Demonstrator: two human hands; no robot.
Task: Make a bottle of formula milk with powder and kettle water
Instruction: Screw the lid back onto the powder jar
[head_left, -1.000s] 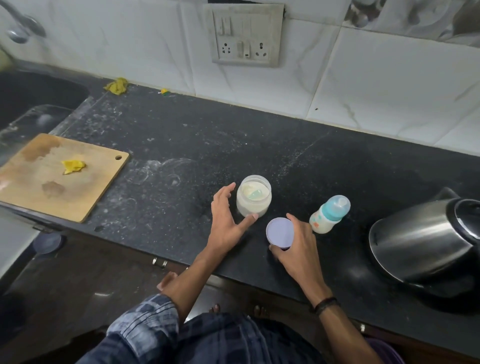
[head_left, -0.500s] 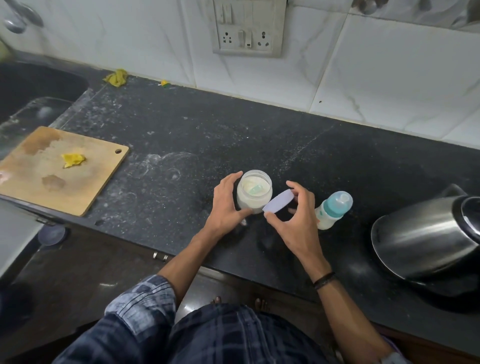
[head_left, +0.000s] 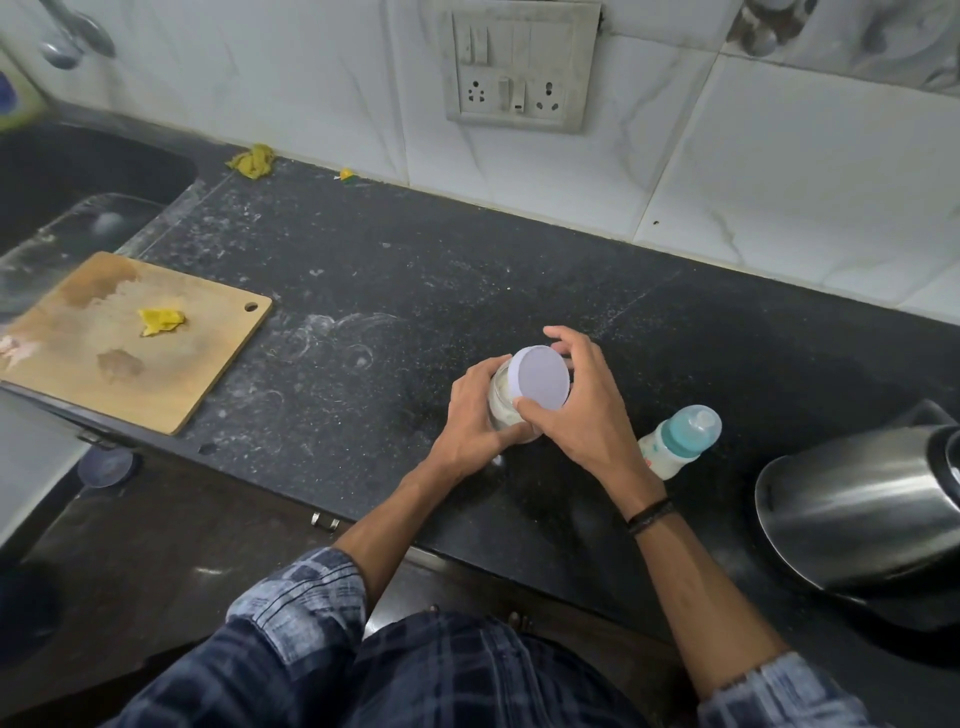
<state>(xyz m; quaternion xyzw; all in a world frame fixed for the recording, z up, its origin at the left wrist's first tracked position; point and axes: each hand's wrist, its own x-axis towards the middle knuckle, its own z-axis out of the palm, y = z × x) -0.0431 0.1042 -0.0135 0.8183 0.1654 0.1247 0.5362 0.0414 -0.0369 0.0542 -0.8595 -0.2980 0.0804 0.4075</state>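
Observation:
A clear jar of white powder (head_left: 503, 404) stands on the black counter (head_left: 363, 322). My left hand (head_left: 475, 421) grips the jar's side. My right hand (head_left: 582, 410) holds a round pale lilac lid (head_left: 539, 376) by its rim, tilted over the jar's mouth and covering most of it. To the right stands a small baby bottle (head_left: 675, 441) with a teal cap, close behind my right wrist. A steel kettle (head_left: 852, 514) sits at the far right.
A wooden cutting board (head_left: 130, 343) with a yellow scrap lies at the left, partly over the counter's front edge. A dark sink (head_left: 78, 176) is at the far left. A socket panel (head_left: 519, 67) is on the tiled wall.
My right hand lifted the lid off the counter and carried it left over the jar. My left hand closed round the jar's side.

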